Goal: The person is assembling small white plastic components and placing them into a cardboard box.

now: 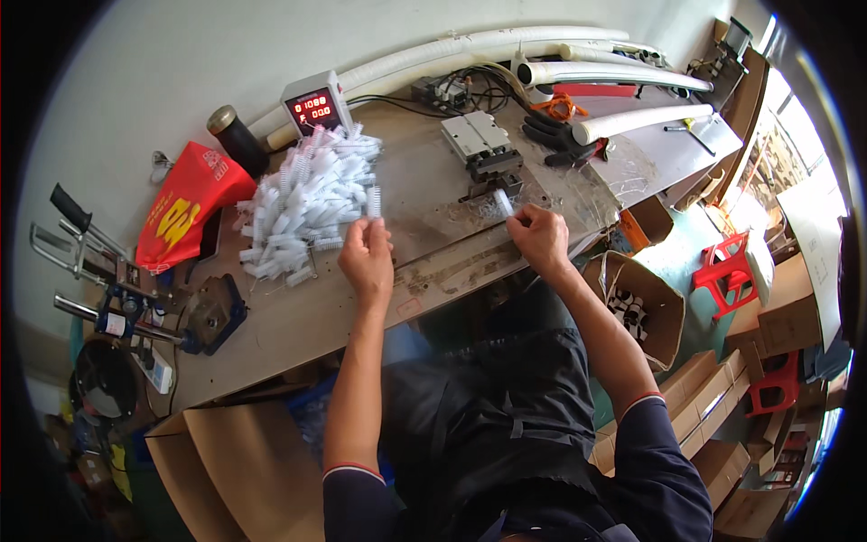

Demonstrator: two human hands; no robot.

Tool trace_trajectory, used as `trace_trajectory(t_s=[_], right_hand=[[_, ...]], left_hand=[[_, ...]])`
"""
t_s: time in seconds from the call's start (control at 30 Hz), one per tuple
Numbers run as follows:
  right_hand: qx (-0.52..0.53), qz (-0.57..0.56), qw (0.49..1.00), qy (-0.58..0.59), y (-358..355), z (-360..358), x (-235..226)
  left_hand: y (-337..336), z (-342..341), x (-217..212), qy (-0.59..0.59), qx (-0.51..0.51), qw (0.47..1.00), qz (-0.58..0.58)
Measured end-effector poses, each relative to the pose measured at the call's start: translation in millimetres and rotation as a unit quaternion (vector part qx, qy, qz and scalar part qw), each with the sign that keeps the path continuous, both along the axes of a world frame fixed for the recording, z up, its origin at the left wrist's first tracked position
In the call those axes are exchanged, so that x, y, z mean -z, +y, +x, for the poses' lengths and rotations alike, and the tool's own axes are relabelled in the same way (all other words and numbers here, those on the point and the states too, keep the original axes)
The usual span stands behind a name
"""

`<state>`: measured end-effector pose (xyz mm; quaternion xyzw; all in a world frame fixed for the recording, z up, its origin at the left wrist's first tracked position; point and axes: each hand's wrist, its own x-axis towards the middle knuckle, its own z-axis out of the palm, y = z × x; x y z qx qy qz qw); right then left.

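Observation:
My left hand (368,259) is closed, its fingertips pinching a small translucent ribbed plastic piece (375,200) that stands upright. It is at the right edge of a big heap of similar white plastic pieces (307,199). My right hand (542,239) pinches another small white plastic piece (502,202), blurred, just in front of a small bench machine (488,154). That machine has a pale top cover and a dark metal front. Clear scraps (479,210) lie at its foot.
Behind the heap stand a counter with a red display (316,104) and a dark flask (237,137). A red bag (191,206) and a lever press (135,307) are at the left. White tubes (623,76) and dark gloves (562,137) lie at the back right. An open carton (664,316) stands below right.

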<state>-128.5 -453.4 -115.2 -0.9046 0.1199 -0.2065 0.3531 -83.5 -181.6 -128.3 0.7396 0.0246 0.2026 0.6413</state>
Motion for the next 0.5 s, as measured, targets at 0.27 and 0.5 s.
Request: trace_trajectory(t_s=[0.27, 0.5], right_hand=[[0.022, 0.012, 1.0, -0.016, 16.8, 24.6, 2.8], [0.043, 0.007, 0.999, 0.01, 18.1, 34.3, 0.6]], left_hand=[[11.7, 0.7, 3.0, 0.004, 0.005, 1.0, 0.03], [10.6, 3.8, 4.0, 0.002, 0.015, 1.0, 0.013]])
